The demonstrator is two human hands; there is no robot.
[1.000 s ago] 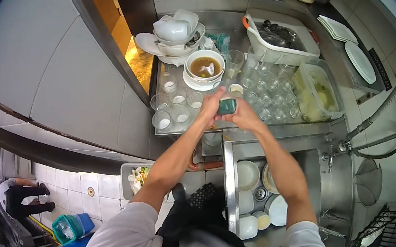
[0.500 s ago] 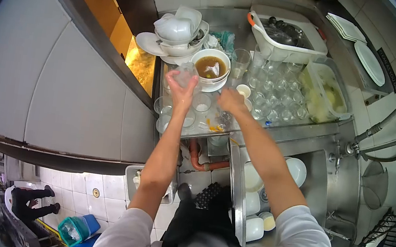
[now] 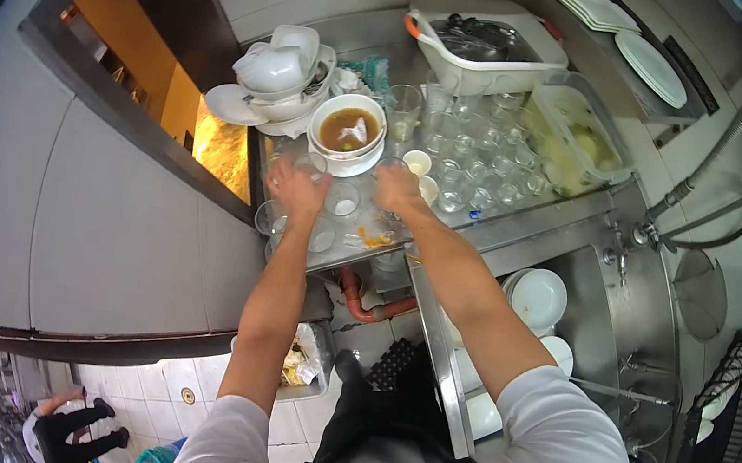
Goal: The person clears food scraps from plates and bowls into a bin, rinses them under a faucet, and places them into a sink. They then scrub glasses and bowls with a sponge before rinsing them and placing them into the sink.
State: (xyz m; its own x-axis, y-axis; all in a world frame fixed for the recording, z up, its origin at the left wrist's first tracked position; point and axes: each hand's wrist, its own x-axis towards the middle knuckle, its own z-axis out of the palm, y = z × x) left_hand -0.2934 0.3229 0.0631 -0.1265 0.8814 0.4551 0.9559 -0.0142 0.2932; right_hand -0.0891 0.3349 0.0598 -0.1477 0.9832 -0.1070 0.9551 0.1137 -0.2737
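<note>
My left hand (image 3: 299,186) is low over the steel counter (image 3: 433,226), fingers curled round a clear drinking glass (image 3: 312,164). Close by my right hand (image 3: 398,188), two small white cups (image 3: 417,162) sit to its right. The fingers of this hand are curled in, and what they hold is mostly hidden. Between and in front of my hands stand several clear glasses (image 3: 343,198). Just beyond them, a white bowl (image 3: 346,135) of brown liquid with a crumpled white scrap in it rests on another white dish. Orange food scraps (image 3: 377,241) lie near the counter edge.
Stacked white dishes (image 3: 277,79) stand at the back left. Several glasses (image 3: 473,165) crowd the right, beside a clear plastic tub (image 3: 580,142) and a white basin (image 3: 483,54) of dark utensils. The sink (image 3: 586,269) holds white bowls. A person (image 3: 72,436) is at lower left.
My left hand has lowered the glass from a raised position toward the counter. My right hand has come in nearer to the left one. The camera view has shifted.
</note>
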